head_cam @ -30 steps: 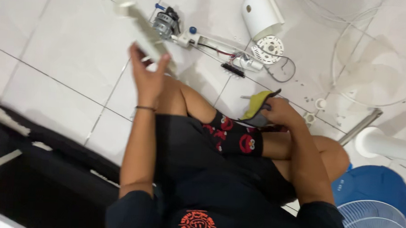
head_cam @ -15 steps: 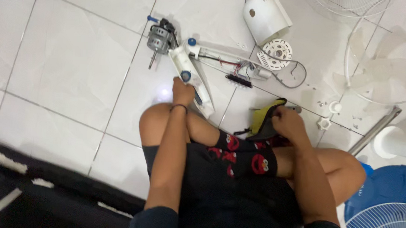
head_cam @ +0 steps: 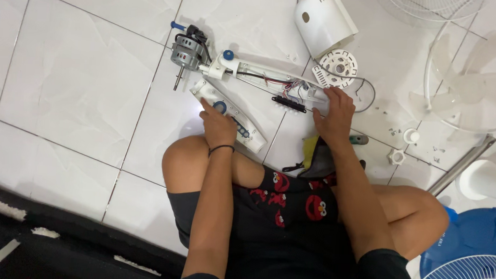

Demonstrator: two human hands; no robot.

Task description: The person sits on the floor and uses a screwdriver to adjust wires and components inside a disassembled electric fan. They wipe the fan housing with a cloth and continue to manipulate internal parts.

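Disassembled fan on a white tiled floor [head_cam: 81, 85]. Landmark: the opened white neck housing [head_cam: 268, 78] with exposed wiring. Motor [head_cam: 186, 52] at its left end; rear cover [head_cam: 324, 16] beyond it. Left hand [head_cam: 219, 126] presses flat, fingers extended, on the control panel [head_cam: 229, 115] just below. Right hand [head_cam: 334, 113] grips the housing's right end. Judged best practice: steady both parts, avoid straining wires.

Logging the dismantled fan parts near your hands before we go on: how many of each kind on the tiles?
Motor: 1
Opened neck housing: 1
Control panel cover, under the left hand: 1
Rear motor cover: 1
Round vented disc: 1
Clear blade: 1
Total: 6
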